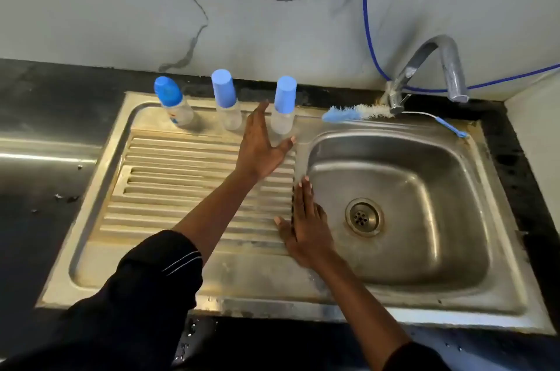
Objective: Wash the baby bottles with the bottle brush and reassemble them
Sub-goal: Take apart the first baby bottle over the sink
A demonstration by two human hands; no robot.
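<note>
The left hand [260, 146], fingers spread and empty, reached the nearest bottle [283, 116], standing capped just beyond its fingertips. The right hand [306, 228] lay flat on the sink [300, 164] rim. The bottle looked light, smooth and probably slippery, so it was best gripped round its clear body.

Person in a black top. The left sleeve [145, 289] is bunched in folds and ends near the elbow, with two thin pale stripes [181, 261] curving across the fabric close to its cuff. The right sleeve [415, 358] shows only as a dark sliver at the bottom edge; both forearms, left hand [260, 146] and right hand [306, 228] are bare.
</note>
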